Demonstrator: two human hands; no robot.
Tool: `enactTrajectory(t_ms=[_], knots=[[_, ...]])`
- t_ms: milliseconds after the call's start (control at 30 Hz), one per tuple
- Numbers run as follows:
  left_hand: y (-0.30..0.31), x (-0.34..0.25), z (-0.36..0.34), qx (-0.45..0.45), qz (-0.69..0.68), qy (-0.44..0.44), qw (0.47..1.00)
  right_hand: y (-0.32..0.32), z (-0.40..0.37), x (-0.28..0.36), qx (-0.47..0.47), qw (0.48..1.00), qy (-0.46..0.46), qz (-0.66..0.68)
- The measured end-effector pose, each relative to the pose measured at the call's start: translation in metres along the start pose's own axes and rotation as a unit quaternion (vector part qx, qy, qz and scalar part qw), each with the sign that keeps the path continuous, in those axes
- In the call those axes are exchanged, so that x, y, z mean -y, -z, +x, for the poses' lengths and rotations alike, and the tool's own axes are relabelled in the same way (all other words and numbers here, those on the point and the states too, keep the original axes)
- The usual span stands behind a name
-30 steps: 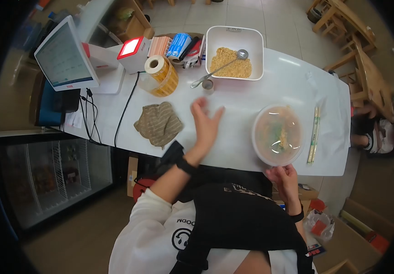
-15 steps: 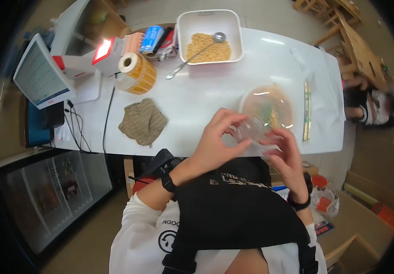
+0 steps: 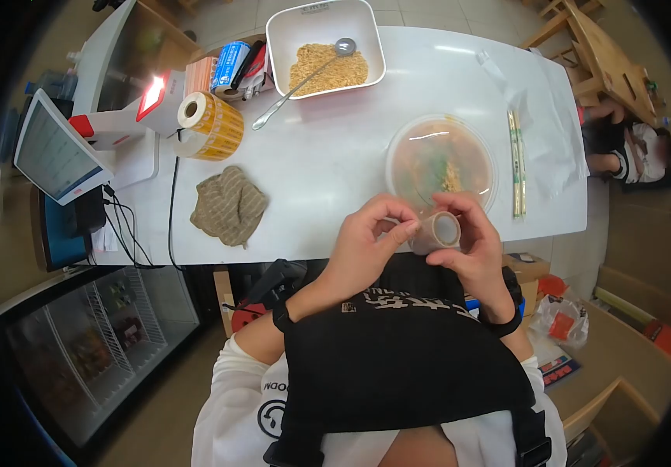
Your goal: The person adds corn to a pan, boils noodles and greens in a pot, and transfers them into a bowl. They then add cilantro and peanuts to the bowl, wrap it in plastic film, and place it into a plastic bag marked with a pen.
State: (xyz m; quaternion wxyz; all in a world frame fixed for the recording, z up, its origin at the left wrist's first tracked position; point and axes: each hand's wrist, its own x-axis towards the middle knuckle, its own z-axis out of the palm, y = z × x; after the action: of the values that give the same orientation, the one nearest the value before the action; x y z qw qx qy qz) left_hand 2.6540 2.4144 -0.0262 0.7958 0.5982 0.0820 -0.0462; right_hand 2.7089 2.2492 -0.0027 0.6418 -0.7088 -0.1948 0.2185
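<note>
My right hand [image 3: 477, 247] is closed around a small roll of clear tape [image 3: 432, 236], with its round core turned towards me. At the roll's left side, the thumb and forefinger of my left hand [image 3: 374, 243] are pinched together against it. Whether they hold a loose end of tape is too fine to see. Just beyond my hands stands a round takeaway bowl [image 3: 415, 148] under a clear lid, with green and tan food inside. Two wrapped pairs of chopsticks [image 3: 517, 165] lie to the right of the bowl.
A white tub [image 3: 281, 48] of peanut-like bits holds a long metal spoon [image 3: 298, 87]. A yellow label roll [image 3: 222, 128], a folded brown cloth [image 3: 228, 206] and a screen [image 3: 59, 148] are on the left. A seated person [image 3: 645, 159] is at the far right.
The tape roll has turned so its core faces me, and my right fingers have closed around it. My left thumb and forefinger have come together. The view has shifted slightly.
</note>
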Motion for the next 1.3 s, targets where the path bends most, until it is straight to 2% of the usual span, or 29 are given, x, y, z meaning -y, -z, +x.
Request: enactTrajectory(t_ms=[33,167,233,367,433,467,533,567,633,767,800,833,867,900,967,1000,1067,1100,1167,1233,1267,1300], knots=[[-0.001,0.000,-0.001,0.013,-0.016,0.023,1.000,-0.001,-0.001,-0.001,0.008,0.995,-0.035,0.089],[-0.002,-0.005,0.000,0.003,-0.028,0.016,0.999,0.003,-0.001,-0.006,0.061,0.996,-0.010,0.068],[0.002,-0.004,0.000,0.017,-0.031,0.033,0.999,0.000,-0.003,-0.002,-0.027,0.971,-0.090,0.221],[0.004,0.004,0.003,0.033,-0.085,0.049,0.995,0.004,-0.009,-0.011,-0.019,0.972,-0.093,0.216],[0.004,0.006,0.004,0.050,-0.173,0.088,0.980,0.007,-0.010,-0.013,-0.028,0.984,-0.085,0.152],[0.005,0.006,0.003,0.052,-0.173,0.090,0.979,0.007,-0.010,-0.013,-0.030,0.984,-0.085,0.152],[0.006,0.005,0.003,0.064,-0.184,0.082,0.977,0.005,-0.012,-0.012,0.020,0.977,-0.089,0.193],[0.008,0.004,0.003,0.065,-0.184,0.082,0.977,0.004,-0.012,-0.010,0.018,0.977,-0.089,0.193],[0.011,0.003,0.005,0.065,-0.160,0.056,0.984,-0.002,-0.012,-0.002,0.005,0.949,-0.104,0.298],[0.025,-0.002,0.003,0.034,-0.141,0.061,0.988,-0.002,-0.017,-0.002,-0.010,0.952,-0.097,0.290],[0.042,0.008,-0.001,-0.020,-0.009,-0.039,0.999,-0.002,-0.018,-0.002,-0.029,0.955,-0.096,0.278],[0.060,0.009,-0.006,-0.077,0.126,-0.137,0.980,-0.001,-0.019,-0.001,-0.046,0.958,-0.096,0.268],[0.078,0.003,-0.015,-0.174,0.307,-0.189,0.916,0.000,-0.019,0.000,-0.038,0.957,-0.095,0.270],[0.103,0.004,-0.027,-0.241,0.462,-0.181,0.834,0.001,-0.020,0.000,-0.052,0.962,-0.090,0.253],[0.140,-0.004,-0.049,-0.316,0.661,-0.053,0.678,-0.001,-0.019,-0.001,-0.079,0.965,-0.081,0.235],[0.166,0.005,-0.059,-0.317,0.662,-0.050,0.677,-0.001,-0.018,-0.003,-0.077,0.965,-0.084,0.237],[0.205,0.040,-0.073,-0.263,0.697,0.121,0.657,0.003,-0.017,-0.005,-0.066,0.965,-0.096,0.237],[0.196,0.036,-0.075,-0.258,0.694,0.119,0.661,0.005,-0.017,-0.005,-0.072,0.965,-0.098,0.232],[0.162,0.007,-0.080,-0.174,0.726,0.051,0.664,0.005,-0.017,-0.005,-0.057,0.962,-0.103,0.245],[0.110,-0.025,-0.062,-0.179,0.637,-0.007,0.750,0.002,-0.015,-0.005,-0.044,0.964,-0.101,0.241],[0.097,-0.018,-0.055,-0.180,0.535,-0.058,0.824,-0.001,-0.015,-0.005,-0.028,0.965,-0.098,0.243],[0.075,-0.027,-0.047,-0.109,0.398,-0.044,0.910,-0.004,-0.013,-0.005,-0.016,0.961,-0.102,0.255]])
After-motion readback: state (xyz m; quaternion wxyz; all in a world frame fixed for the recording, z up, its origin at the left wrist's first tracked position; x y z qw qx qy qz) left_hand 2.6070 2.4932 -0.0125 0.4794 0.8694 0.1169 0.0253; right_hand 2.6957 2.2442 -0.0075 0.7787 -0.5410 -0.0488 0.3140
